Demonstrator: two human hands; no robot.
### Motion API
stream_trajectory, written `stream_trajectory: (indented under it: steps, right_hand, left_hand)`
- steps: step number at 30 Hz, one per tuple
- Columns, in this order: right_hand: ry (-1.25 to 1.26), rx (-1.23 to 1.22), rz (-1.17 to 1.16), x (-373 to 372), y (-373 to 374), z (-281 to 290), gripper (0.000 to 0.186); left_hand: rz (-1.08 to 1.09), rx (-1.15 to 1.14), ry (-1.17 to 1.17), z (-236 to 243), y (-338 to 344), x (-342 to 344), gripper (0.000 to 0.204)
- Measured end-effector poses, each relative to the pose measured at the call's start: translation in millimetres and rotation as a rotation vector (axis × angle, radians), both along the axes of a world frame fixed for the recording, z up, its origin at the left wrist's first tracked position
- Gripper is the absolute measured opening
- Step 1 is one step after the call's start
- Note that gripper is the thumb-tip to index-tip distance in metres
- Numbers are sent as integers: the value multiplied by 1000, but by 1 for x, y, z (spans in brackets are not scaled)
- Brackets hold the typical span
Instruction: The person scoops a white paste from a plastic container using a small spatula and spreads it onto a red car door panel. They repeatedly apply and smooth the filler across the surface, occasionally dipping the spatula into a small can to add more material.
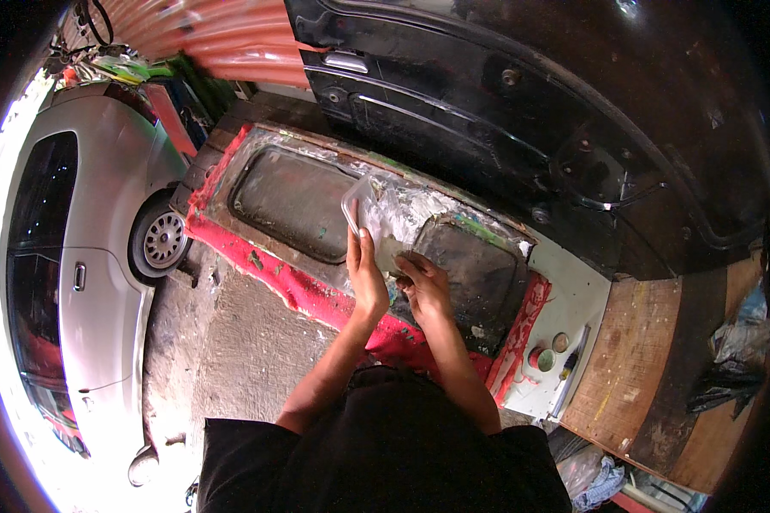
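Note:
My left hand (366, 278) holds a shallow, clear plastic container (357, 203) tilted up on its side, fingers stretched along its outer face. Beside it, my right hand (425, 286) pinches a small, pale flat piece (390, 254), which looks like a spreader; part of it is hidden by the fingers. Both hands are over an old panel (295, 201) with two dark recessed areas. White smears (411, 205) cover the strip between these recesses, near the container. Red cloth (316, 299) lies along the panel's near edge.
A silver car (103, 214) stands at the left. Behind the panel rises a large black vehicle body part (453, 128). At the right, a small open tin (540, 359) and a round lid (560, 342) sit on a white surface, beside wooden boards (624, 359).

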State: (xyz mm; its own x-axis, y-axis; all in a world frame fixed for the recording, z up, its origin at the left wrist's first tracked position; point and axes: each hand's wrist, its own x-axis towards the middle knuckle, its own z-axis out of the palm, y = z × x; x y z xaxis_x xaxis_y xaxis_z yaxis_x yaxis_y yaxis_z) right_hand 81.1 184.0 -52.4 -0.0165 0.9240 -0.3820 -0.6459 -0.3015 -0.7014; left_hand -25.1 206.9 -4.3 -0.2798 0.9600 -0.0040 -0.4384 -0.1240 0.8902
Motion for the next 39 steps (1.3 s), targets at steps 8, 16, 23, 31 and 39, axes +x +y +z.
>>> stream_trajectory:
  steps: [8, 16, 23, 31, 39]
  right_hand:
    - [-37, -86, -58, -12, 17, 28, 22]
    - [135, -133, -85, -2, 31, 31, 21]
    - [130, -6, -155, 50, 37, 28, 20]
    - [71, -258, -395, 103, 35, -35, 25]
    - [-21, -160, -451, 142, 62, -120, 29]
  left_hand:
    - [-106, 1, 66, -11, -5, -3, 63]
    - [-129, 39, -176, -4, -11, -4, 69]
    - [-63, 3, -170, -15, -5, -21, 66]
    - [-13, -95, -219, -41, 1, -29, 61]
    - [25, -224, -192, -88, 6, -22, 65]
